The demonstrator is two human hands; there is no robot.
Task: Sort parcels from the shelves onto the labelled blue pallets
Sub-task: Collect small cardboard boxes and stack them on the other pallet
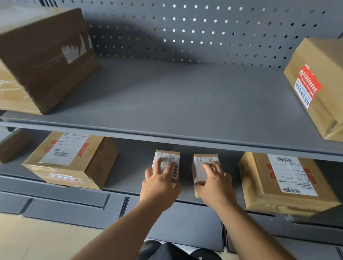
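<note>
Your left hand [159, 186] grips a small brown cardboard box with a white label [168, 154]. Your right hand [216, 186] grips a second small brown box [201, 160] just beside it. Both boxes sit on the lower grey metal shelf [132, 167].

The left arm [120, 233] and right arm [260, 235], both bare, stretch forward and down, side by side. The left hand [159, 184], palm down with fingers spread, grips the left small parcel [169, 156]. The right hand [215, 184] clasps the right small parcel [198, 171] likewise.
</note>
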